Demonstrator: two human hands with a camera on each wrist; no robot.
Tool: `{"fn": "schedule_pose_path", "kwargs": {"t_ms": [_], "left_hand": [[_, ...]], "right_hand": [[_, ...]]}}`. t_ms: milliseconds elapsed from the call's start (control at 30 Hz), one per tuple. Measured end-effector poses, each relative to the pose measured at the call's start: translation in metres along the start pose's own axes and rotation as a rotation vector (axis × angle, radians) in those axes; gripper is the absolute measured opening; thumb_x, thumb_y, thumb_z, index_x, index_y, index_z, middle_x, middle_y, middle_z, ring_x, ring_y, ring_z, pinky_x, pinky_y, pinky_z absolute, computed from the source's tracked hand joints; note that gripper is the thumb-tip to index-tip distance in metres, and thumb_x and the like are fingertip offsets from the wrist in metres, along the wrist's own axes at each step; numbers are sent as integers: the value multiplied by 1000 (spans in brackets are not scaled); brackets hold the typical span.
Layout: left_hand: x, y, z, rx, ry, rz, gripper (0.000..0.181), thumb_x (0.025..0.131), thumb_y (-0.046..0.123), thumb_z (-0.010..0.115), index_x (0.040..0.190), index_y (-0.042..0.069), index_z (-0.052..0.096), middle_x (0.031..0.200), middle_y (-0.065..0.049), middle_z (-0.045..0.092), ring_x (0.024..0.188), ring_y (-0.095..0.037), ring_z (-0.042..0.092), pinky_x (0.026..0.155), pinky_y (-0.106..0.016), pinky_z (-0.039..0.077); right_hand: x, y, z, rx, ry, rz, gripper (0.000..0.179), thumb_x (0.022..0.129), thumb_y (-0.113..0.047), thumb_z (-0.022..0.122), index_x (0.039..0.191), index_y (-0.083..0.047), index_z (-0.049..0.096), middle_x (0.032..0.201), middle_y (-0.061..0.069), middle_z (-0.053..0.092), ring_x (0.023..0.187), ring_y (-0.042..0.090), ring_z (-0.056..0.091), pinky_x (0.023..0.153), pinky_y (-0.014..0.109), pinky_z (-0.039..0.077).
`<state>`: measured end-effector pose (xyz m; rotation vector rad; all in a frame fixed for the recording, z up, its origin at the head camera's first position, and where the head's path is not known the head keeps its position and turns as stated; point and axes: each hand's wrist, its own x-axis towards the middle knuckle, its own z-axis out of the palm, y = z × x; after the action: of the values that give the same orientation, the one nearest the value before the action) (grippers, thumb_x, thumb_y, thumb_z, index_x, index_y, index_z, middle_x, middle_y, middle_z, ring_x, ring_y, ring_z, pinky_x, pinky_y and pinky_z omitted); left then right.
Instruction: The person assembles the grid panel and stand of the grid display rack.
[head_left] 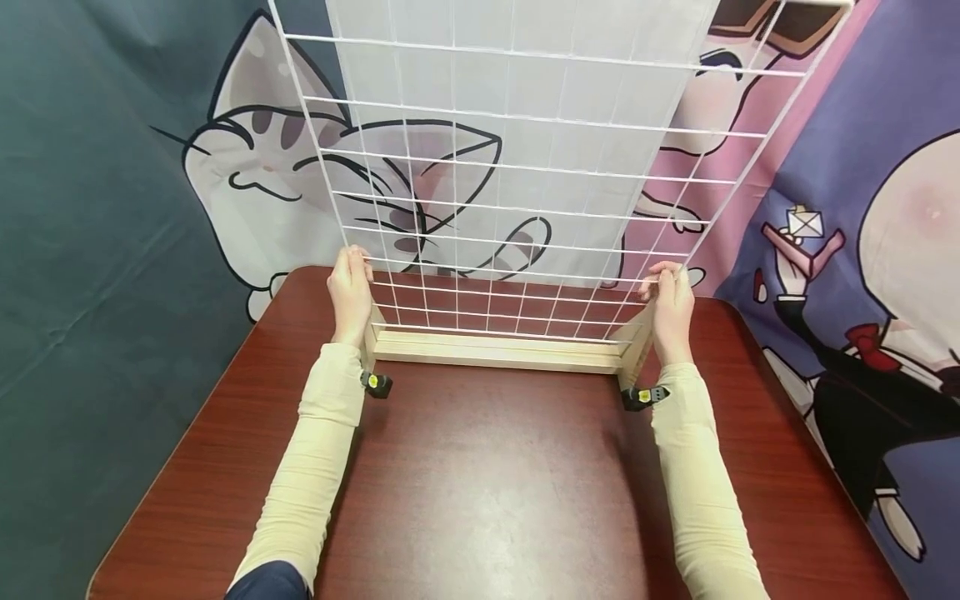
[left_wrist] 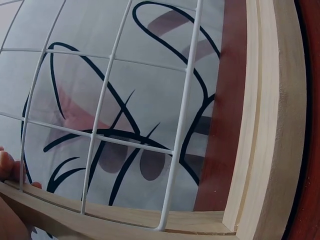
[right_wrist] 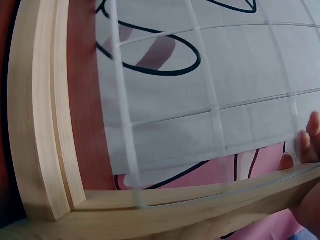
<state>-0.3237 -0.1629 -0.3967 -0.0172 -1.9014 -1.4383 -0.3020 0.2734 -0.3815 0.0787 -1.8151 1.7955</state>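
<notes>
A white wire grid (head_left: pixel 512 53) stands tall and tilted above a pale wooden frame (head_left: pixel 495 352) on the table. My left hand (head_left: pixel 351 287) grips the grid's left edge at the frame's left upright, fingers (left_wrist: pixel 6 165) curled to the inner side. On the opposite edge my right hand (head_left: pixel 670 300) holds the grid the same way, its fingers (right_wrist: pixel 305 147) showing past the right upright. Both wrist views show the grid's side edges along the grooved uprights. Its lowest wire is apart from the grooved bottom bar (left_wrist: pixel 290 120).
The frame sits toward the far side of a reddish-brown table (head_left: pixel 487 483). Close behind hangs a cloth backdrop with cartoon cats (head_left: pixel 262 167), and a printed cloth (head_left: pixel 885 467) borders the right side. A small black device (head_left: pixel 377 384) is worn at the left wrist, another (head_left: pixel 643 398) at the right.
</notes>
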Motion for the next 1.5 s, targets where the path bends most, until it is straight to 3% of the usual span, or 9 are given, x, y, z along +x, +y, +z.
{"fn": "schedule_pose_path", "kwargs": {"t_ms": [133, 267, 500, 667, 800, 1000, 1233, 1500], "left_hand": [[-2, 0, -1, 2, -15, -5, 33, 105, 21, 38, 97, -5, 57, 63, 10, 37, 56, 0, 32, 58, -20, 28], [-4, 1, -2, -23, -15, -21, 32, 105, 20, 41, 98, -6, 58, 68, 7, 40, 61, 0, 36, 62, -19, 30], [-1, 4, -6, -95, -39, -78, 26, 102, 13, 44, 97, -9, 57, 79, -6, 49, 75, -11, 44, 70, -18, 33], [-1, 5, -8, -105, -36, -100, 28, 101, 18, 43, 92, -5, 56, 77, -2, 46, 74, -10, 44, 71, -18, 33], [1, 8, -5, -75, -5, -147, 39, 101, 35, 41, 78, 7, 55, 70, 1, 45, 68, -8, 43, 69, -20, 33], [10, 16, 0, -32, 32, -215, 49, 99, 53, 40, 64, 20, 51, 55, 11, 40, 61, -8, 39, 67, -23, 32], [13, 19, 0, 33, 53, -222, 50, 101, 48, 39, 62, 18, 51, 54, 13, 39, 63, -11, 41, 71, -23, 33], [10, 17, -2, 22, 55, -220, 52, 101, 45, 38, 64, 13, 54, 54, 16, 40, 61, -8, 39, 68, -21, 31]], "right_hand": [[-2, -3, 1, 123, -22, -20, 20, 101, 0, 35, 98, -8, 53, 72, 1, 48, 62, 8, 43, 59, 15, 35], [0, -2, -1, 137, -24, -24, 19, 102, -4, 38, 95, -7, 55, 72, 2, 46, 62, 8, 41, 59, 18, 32], [2, -1, -5, 182, -27, 61, 22, 102, -9, 39, 87, -11, 56, 62, -2, 43, 55, 10, 34, 57, 20, 32], [2, -7, -4, 121, -47, 96, 38, 102, -30, 37, 78, -8, 56, 52, -6, 41, 49, 8, 30, 54, 21, 29], [5, -13, -2, 77, -31, 165, 58, 103, -45, 31, 66, -8, 57, 48, -7, 45, 45, 7, 33, 50, 21, 24], [9, -16, 2, 52, 52, 247, 61, 102, -46, 37, 55, -12, 57, 43, -10, 47, 43, 5, 35, 47, 19, 35], [11, -16, 4, -35, 98, 242, 62, 103, -42, 37, 52, -14, 55, 41, -6, 42, 42, 6, 34, 47, 20, 34], [9, -21, 4, -68, 79, 237, 59, 103, -36, 35, 52, -14, 56, 41, -8, 44, 41, 4, 35, 48, 20, 31]]}}
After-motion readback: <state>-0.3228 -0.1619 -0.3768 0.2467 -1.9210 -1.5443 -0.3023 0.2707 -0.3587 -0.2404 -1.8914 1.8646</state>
